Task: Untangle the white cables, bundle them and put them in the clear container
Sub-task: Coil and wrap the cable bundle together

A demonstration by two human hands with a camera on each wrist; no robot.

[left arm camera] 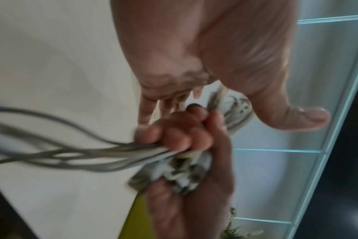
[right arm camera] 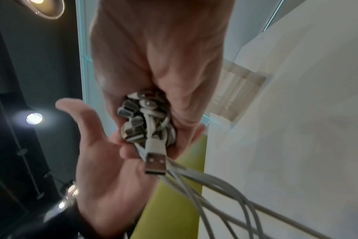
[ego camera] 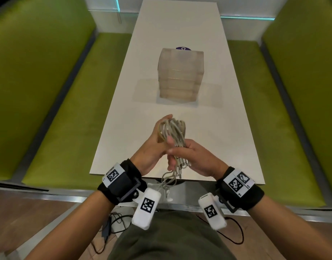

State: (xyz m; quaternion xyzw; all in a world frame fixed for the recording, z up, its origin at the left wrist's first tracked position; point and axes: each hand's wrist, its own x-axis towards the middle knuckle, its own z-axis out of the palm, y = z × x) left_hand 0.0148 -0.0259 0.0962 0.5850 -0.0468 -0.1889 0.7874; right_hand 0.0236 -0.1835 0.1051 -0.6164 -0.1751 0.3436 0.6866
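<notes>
A bundle of white cables (ego camera: 173,132) is held upright over the table's near edge. My right hand (ego camera: 191,156) grips it around the middle, fingers (left arm camera: 180,137) curled round the strands (left arm camera: 88,153). My left hand (ego camera: 153,145) lies open beside the loops, palm against them, with the thumb spread (right arm camera: 71,106). In the right wrist view my right hand (right arm camera: 164,56) clasps a cluster of plugs (right arm camera: 145,119), and one USB plug (right arm camera: 155,165) sticks out. Loose cable ends (ego camera: 170,182) dangle below the table edge. The clear container (ego camera: 180,76) stands mid-table, beyond both hands.
The white table (ego camera: 227,128) is long and narrow, with green benches (ego camera: 71,113) on both sides. A purple round object (ego camera: 183,48) sits just behind the container. Dark wires (ego camera: 114,222) lie on the floor under the near edge.
</notes>
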